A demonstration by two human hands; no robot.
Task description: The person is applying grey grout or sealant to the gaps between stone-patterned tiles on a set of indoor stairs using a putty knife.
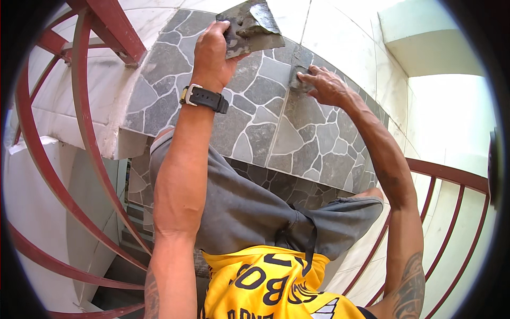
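Observation:
My left hand (pixel 212 56), with a black-strapped watch on its wrist, grips a flat square plate (pixel 232 48) from its near left corner. Wet grey paste, like mortar or grout, and a shiny grey piece (pixel 264 18) lie on the plate. Further right, my right hand (pixel 330 86) is closed around a small dark grey piece, perhaps a scraper (pixel 298 80), pressed down at the seam between two floor tiles. Those tiles (pixel 311 135) have a grey stone pattern with pale lines. Grey smears show around that seam; my fingers partly cover the small piece.
Dark red metal railings curve along the left (pixel 82 85) and stand at the lower right (pixel 446 173). White marbled tiles (pixel 340 26) border the grey ones at the far side. A step edge (pixel 255 164) drops just before my knees, and stairs (pixel 135 234) descend at lower left.

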